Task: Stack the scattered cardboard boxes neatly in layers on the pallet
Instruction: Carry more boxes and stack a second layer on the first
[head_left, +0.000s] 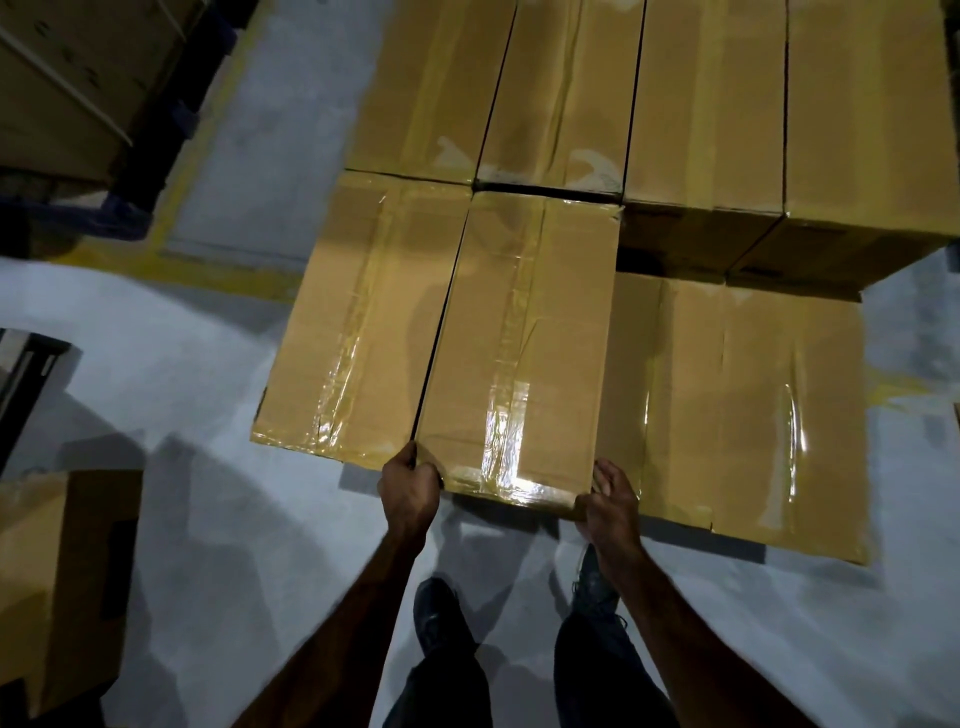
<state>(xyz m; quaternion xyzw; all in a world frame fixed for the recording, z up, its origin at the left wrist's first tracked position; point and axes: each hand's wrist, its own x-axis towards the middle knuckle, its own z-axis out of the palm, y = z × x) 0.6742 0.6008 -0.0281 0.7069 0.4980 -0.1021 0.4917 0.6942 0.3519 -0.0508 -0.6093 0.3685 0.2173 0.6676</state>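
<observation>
**Upper layer part-filled; one box being seated**

Left hand (409, 486) and right hand (610, 501) each grip a near corner of the box (524, 343), which lies on the stack's upper layer, flush beside its neighbour (358, 322). The far row (649, 88) looks complete. To the right, lower boxes (748, 410) remain uncovered. A loose box (67, 571) waits on the floor (218, 374). Pallet not visible.

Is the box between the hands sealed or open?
Sealed: glossy tape runs along the closed top flaps of the box.
</observation>
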